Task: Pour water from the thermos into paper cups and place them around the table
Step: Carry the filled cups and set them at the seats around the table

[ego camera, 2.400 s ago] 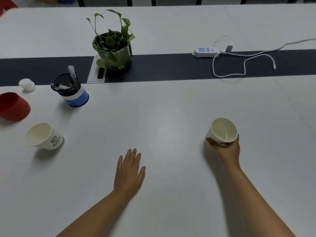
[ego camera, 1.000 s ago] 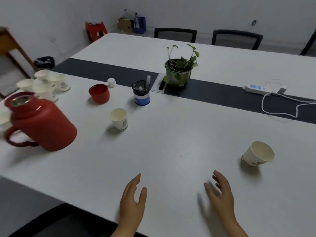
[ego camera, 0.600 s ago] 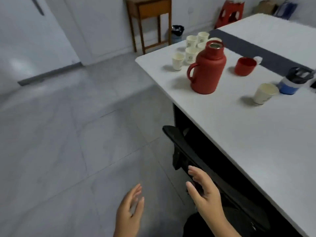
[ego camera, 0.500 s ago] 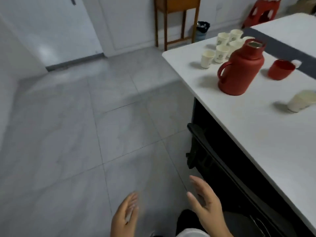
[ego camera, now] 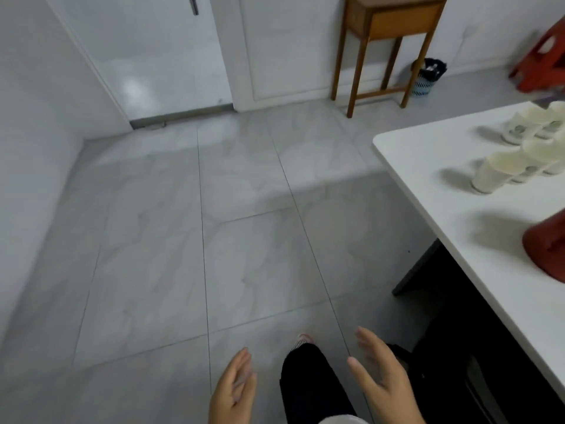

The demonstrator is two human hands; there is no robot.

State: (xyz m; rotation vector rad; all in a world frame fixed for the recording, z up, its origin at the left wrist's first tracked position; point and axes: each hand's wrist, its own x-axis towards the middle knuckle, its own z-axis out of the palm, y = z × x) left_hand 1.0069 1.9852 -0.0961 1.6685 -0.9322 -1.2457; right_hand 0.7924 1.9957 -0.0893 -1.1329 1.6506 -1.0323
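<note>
Since the earlier frame our view has swung off the bench (ego camera: pixel 428 166) toward the tiled floor (ego camera: pixel 183 240), leaving the red thermos (ego camera: pixel 547 249) cut off at the right edge. Our left hand (ego camera: pixel 234 393) and right hand (ego camera: pixel 383 381) hang apart above the floor, fingers relaxed, holding nothing. The paper cups (ego camera: pixel 516 151) cluster, blurred, near the bench corner, beyond the thermos.

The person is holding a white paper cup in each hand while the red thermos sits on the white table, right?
Not quite. In the head view the left hand and right hand are empty, fingers relaxed. The white paper cups stand on the white table, near the red thermos.
</note>
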